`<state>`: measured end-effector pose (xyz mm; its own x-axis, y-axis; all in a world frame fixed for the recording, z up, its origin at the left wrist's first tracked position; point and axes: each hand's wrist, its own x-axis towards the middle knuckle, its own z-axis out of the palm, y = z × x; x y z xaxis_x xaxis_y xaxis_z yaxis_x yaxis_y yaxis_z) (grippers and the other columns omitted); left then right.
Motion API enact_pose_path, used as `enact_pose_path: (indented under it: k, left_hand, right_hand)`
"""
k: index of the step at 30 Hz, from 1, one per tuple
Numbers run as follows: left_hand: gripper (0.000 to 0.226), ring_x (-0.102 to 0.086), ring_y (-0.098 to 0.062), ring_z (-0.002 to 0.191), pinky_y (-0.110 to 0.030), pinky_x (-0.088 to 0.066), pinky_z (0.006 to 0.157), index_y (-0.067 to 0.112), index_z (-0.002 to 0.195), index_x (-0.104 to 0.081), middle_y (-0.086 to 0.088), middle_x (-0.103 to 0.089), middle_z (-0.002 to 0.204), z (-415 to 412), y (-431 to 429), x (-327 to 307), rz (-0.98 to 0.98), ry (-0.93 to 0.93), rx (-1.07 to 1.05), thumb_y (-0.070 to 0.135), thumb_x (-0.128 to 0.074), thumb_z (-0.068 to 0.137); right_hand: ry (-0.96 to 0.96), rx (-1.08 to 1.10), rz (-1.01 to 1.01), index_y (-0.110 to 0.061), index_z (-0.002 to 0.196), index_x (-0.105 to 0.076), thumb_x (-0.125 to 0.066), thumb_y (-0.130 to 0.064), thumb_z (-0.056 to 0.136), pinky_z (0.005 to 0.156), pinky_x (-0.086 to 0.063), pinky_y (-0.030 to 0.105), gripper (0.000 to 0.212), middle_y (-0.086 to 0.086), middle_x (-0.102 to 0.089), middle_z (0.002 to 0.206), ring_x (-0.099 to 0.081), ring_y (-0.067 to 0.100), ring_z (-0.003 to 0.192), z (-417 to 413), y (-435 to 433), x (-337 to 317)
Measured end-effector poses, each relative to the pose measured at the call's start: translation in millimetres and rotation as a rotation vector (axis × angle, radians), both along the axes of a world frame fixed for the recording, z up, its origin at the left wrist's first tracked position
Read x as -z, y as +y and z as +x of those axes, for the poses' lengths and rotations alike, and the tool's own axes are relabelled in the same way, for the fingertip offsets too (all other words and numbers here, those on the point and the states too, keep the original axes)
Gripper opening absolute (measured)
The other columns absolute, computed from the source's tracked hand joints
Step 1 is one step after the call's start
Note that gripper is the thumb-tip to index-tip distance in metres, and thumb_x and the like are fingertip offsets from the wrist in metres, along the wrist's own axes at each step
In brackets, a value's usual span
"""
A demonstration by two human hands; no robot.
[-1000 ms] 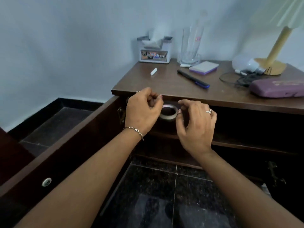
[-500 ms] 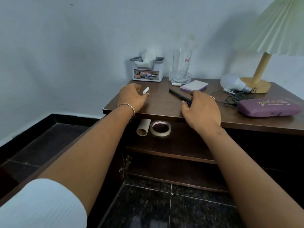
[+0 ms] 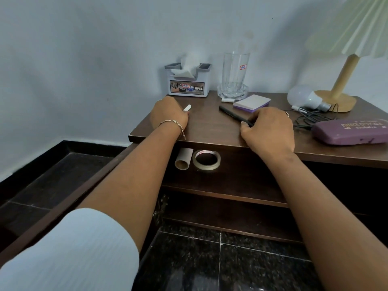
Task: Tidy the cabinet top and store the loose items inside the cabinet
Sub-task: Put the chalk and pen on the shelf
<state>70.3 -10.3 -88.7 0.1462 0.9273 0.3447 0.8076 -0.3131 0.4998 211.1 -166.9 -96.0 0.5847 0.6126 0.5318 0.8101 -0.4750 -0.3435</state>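
Note:
On the brown cabinet top (image 3: 210, 124), my left hand (image 3: 169, 113) pinches a small white chalk stick (image 3: 187, 107) near the left edge. My right hand (image 3: 267, 128) curls its fingers round the near end of a black pen (image 3: 233, 115) that lies diagonally on the top. Under the top, on the upper shelf (image 3: 231, 181) of the open cabinet, a cardboard tube (image 3: 183, 158) and a roll of tape (image 3: 206, 160) lie side by side.
At the back stand a tissue box (image 3: 186, 85), a tall glass (image 3: 234, 74) in a glass dish, a purple notepad (image 3: 252, 102), a light bulb (image 3: 304, 98), a lamp (image 3: 340, 87), a cable (image 3: 308, 119) and a purple case (image 3: 350, 131). The cabinet door (image 3: 69, 196) hangs open at left.
Both hands left the tape roll on the shelf and rose to the cabinet top. The left closed on the chalk, the right on the pen.

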Motion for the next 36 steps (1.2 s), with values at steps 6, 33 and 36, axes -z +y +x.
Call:
enact_pose_path:
  k: [6, 33, 36]
  left_hand:
    - [0.024, -0.061, -0.025, 0.105, -0.031, -0.045, 0.075, 0.018, 0.109, -0.071, -0.006, -0.069, 0.111, 2, 2, 2, 0.047, 0.039, -0.017, 0.026, -0.06, 0.088]
    - [0.017, -0.057, -0.008, 0.08, -0.024, -0.045, 0.074, 0.022, 0.094, -0.071, 0.005, -0.069, 0.091, -11, -53, -4, 0.013, -0.312, 0.209, 0.032, -0.06, 0.085]
    - [0.013, -0.06, -0.01, 0.076, -0.031, -0.053, 0.076, 0.023, 0.087, -0.07, 0.006, -0.067, 0.084, -12, -82, 10, 0.115, -0.381, 0.264, 0.032, -0.062, 0.082]
  right_hand:
    - [0.004, 0.009, 0.02, -0.011, 0.1, -0.071, -0.061, -0.035, 0.084, 0.081, -0.048, 0.036, 0.031, 0.014, -0.068, 0.099, -0.059, 0.034, 0.099, -3, -1, 1]
    - [0.11, -0.068, 0.092, -0.009, 0.111, -0.052, -0.05, -0.021, 0.096, 0.073, -0.036, 0.035, 0.02, 0.015, -0.062, 0.111, -0.052, 0.035, 0.109, -13, -15, 1]
    - [0.149, -0.117, 0.222, -0.01, 0.11, -0.053, -0.05, -0.019, 0.096, 0.077, -0.039, 0.035, 0.018, 0.012, -0.064, 0.11, -0.054, 0.033, 0.106, -16, -24, 2]
